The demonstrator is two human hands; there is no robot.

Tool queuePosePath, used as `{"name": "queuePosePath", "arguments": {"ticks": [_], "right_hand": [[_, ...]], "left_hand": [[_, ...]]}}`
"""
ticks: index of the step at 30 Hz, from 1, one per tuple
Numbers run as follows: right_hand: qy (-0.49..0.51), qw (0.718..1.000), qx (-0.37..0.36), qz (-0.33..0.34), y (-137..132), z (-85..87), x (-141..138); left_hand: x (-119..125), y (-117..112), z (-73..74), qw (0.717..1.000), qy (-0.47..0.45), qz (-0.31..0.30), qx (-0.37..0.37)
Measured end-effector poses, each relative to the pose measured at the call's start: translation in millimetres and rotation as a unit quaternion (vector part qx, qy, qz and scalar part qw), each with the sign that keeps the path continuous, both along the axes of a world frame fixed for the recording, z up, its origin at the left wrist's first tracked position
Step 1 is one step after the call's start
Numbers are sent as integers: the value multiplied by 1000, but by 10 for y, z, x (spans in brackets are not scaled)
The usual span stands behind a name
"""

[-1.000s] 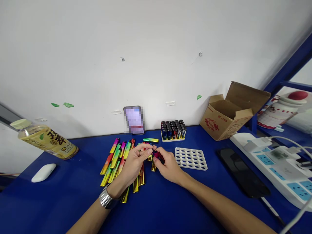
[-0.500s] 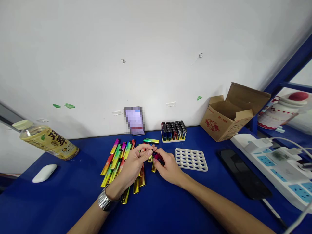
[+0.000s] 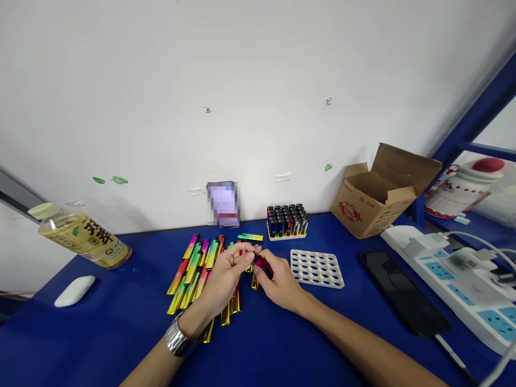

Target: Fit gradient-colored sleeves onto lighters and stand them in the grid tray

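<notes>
the left hand [image 3: 223, 277] pinches a shiny sleeve [image 3: 243, 250]; just to its right, the right hand [image 3: 282, 280] grips a dark red lighter [image 3: 263, 263], long axis running left-right between them.

Person's body, head view.

- Left hand [image 3: 220, 282]: bare.
- Left wrist: a wristband [image 3: 176, 337] of silver metal, wide and polished. It is ribbed crosswise like linked segments and catches bright glints. It sits snug around the wrist. Whether it carries a dial cannot be told from this side.
- Left forearm [image 3: 151, 368]: bare from the band down to the bottom edge of the frame.
- Right hand [image 3: 282, 285]: bare.
- Right forearm [image 3: 363, 344]: bare and slender along all of its visible length.
</notes>
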State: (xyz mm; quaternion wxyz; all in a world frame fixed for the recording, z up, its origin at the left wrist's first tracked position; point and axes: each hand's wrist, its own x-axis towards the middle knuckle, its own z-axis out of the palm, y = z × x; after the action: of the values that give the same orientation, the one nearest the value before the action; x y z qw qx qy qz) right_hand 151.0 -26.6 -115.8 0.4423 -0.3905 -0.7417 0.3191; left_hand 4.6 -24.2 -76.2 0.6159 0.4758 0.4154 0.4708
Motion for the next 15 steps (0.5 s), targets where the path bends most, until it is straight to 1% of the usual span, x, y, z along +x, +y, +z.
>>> {"name": "queuePosePath", "arguments": {"ticks": [4, 9, 12, 15], "right_hand": [[12, 1000, 3, 5, -6, 31, 2], [35, 999, 0, 20, -18, 68, 11], [61, 997, -16, 36, -13, 33, 17], [94, 994, -25, 55, 1, -20, 18]], "left_hand": [[18, -13, -1, 1000, -1, 3, -2], [28, -24, 11, 999, 19, 11, 36], [28, -34, 0, 994, 71, 14, 83], [34, -50, -33, 979, 146, 24, 140]]}}
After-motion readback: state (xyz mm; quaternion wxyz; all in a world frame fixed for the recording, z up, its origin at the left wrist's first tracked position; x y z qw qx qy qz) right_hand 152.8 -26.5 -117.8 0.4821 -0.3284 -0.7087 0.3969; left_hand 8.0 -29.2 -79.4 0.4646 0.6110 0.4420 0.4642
